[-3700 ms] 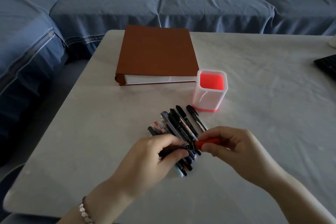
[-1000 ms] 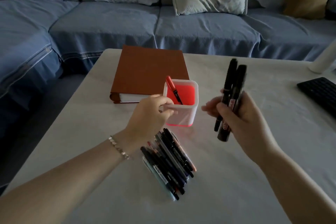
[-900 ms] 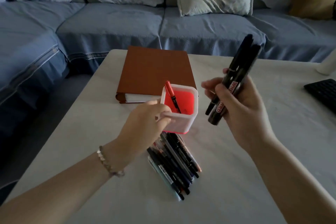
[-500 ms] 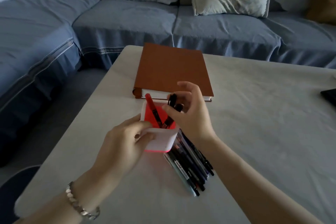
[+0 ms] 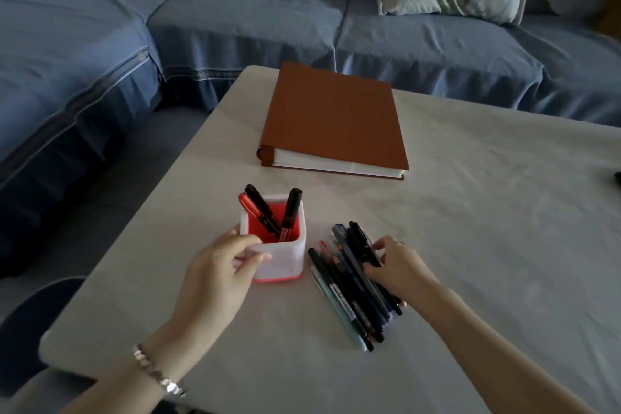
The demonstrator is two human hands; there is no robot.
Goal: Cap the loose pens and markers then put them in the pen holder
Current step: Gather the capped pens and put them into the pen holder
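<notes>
left hand: wrapped around the near-left corner of the pen holder, thumb and fingers closed on its white wall; the grip looks meant to steady the holder so it does not tip or slide while pens drop in.
pen holder: upright on the surface, just left of the loose pile, kept close so each transfer is short.
markers in holder: one red marker and two black markers lean against the rim, caps up (all three appear capped).
right hand: lying on the right side of the pen pile, fingers curled down onto the topmost dark pens; it touches them, but whether any single pen is pinched yet i cannot tell.
pen pile: a bundle of dark, blue and pale pens lying side by side and partly stacked, all pointing roughly the same way, which makes it easy to pull one off the edge.
caps: too small to tell which pens in the pile are uncapped.
binder: flat and closed farther back on the surface, well apart from the work, not involved.
step in hand: probably selecting the next pen or pens to check, cap and drop in.
progress: early, most pens remain outside the holder.
</notes>
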